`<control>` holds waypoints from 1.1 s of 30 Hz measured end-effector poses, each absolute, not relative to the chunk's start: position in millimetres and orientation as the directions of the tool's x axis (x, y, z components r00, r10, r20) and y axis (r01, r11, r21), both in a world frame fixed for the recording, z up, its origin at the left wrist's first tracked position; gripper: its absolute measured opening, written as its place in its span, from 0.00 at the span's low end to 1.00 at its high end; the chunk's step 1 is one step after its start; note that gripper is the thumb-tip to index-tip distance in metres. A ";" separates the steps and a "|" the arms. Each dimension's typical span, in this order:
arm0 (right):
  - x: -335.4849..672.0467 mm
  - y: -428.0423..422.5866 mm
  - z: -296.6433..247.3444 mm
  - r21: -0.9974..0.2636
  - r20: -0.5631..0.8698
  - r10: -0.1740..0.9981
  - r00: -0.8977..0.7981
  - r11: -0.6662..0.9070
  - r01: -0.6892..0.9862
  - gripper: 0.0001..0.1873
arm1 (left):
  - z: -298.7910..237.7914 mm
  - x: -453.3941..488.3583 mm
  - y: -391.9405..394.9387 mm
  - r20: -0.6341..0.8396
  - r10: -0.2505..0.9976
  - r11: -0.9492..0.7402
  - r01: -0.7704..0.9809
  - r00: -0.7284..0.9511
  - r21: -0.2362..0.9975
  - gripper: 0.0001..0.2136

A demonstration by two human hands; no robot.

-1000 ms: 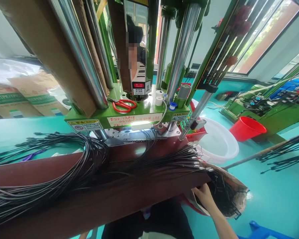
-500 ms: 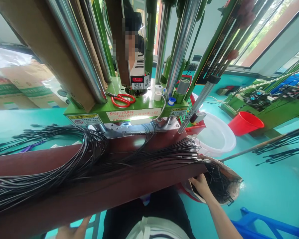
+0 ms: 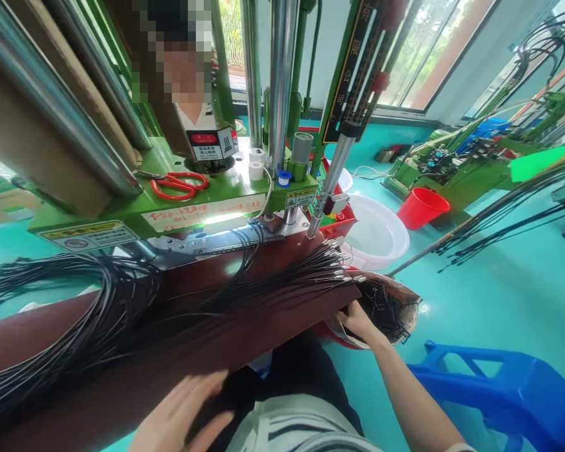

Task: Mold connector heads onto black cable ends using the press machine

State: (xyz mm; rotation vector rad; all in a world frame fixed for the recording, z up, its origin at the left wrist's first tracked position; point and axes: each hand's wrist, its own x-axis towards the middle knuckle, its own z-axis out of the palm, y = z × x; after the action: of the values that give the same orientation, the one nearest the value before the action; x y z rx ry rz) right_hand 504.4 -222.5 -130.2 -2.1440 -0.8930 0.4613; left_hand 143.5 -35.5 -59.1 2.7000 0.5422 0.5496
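Looking down through the head camera, a worker has the right hand (image 3: 359, 321) at the far right corner of a brown work board (image 3: 282, 333), beside the near rim of an open bag (image 3: 410, 307) filled with thin black pieces (image 3: 381, 307). The fingertips are tucked out of sight, so whether that hand is grasping the rim, the board or anything else cannot be told. The left hand (image 3: 183, 408), slightly blurred, hangs over the board's near edge with thumb and fingers parted, released and visibly holding nothing.

Across the board lie black cables (image 3: 273, 282), their silver tips (image 3: 341, 274) fanned out at the right end above the right hand, while a thick loop of cables (image 3: 106, 307) curves over the left side. A few strands run up into a green machine (image 3: 132, 216) behind the board. Red-handled scissors (image 3: 179, 186) rest on the machine's ledge, left of a white spool (image 3: 256, 169). Beyond the bag, on the turquoise floor (image 3: 489, 282), stand a white tub (image 3: 376, 232) and a red bucket (image 3: 424, 207); a blue plastic stool (image 3: 522, 383) occupies the lower right.
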 end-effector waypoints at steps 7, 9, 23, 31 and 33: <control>504.9 -229.6 -111.6 -0.697 -0.010 0.811 0.585 -0.425 0.577 0.25 | -15.9 282.7 -8.3 0.197 0.252 -0.963 0.266 0.947 -0.046 0.21; 502.7 -235.0 -105.5 -0.696 -0.007 0.830 0.558 -0.405 0.593 0.26 | -13.4 297.1 1.4 0.084 0.199 -0.975 0.206 0.976 -0.082 0.12; 481.0 -244.4 -51.4 -0.576 -0.104 0.903 0.416 -0.396 0.715 0.17 | 8.3 335.7 2.7 -0.094 0.255 -0.966 0.250 0.962 -0.062 0.10; 442.1 -213.2 -17.1 -0.985 -0.078 0.989 0.123 -0.095 0.142 0.23 | 34.1 305.5 6.9 0.069 0.397 -0.819 0.320 0.915 0.476 0.10; 435.6 -188.5 -14.1 -0.972 0.016 0.985 0.172 0.056 -0.228 0.31 | 28.0 299.3 -2.2 0.096 0.392 -0.824 0.302 0.915 0.480 0.12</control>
State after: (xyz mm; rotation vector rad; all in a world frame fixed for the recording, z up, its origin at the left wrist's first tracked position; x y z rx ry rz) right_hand 435.6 -188.5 -14.1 -1.0859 -0.9326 1.1610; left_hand 299.3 -2.2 28.0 2.6080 0.5010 0.2629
